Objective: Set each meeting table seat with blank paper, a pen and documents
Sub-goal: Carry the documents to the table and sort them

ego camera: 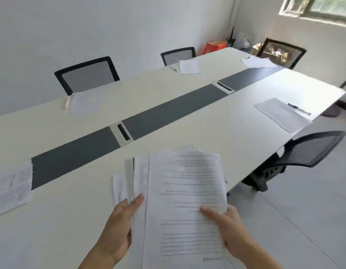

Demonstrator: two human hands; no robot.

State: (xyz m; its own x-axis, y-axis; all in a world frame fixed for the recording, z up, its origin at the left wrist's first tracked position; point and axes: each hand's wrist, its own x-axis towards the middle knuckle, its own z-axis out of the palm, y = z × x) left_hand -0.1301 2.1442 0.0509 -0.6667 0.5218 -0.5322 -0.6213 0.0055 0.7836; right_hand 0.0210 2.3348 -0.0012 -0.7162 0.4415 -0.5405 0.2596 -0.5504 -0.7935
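I hold a stack of printed documents [184, 193] over the near edge of the long white meeting table [187, 121]. My left hand [118, 228] grips the stack's left side, thumb on top. On the right side my right hand [226, 228] holds the top sheet, thumb pressed on the print. Paper with a pen lies at several seats: far left [85, 102] with a pen [67, 103], far middle [189, 66] with a pen [173, 69], far right end [258, 62], and near right [280, 113] with a pen [299, 109]. A printed sheet [11, 188] lies at the left end.
Mesh-backed chairs stand at the far side [87, 74], [178, 55], at the right end [282, 51] and at the near right [304, 154]. A dark strip with cable slots [123, 132] runs down the table's middle. Boxes and bags [214, 45] sit in the far corner.
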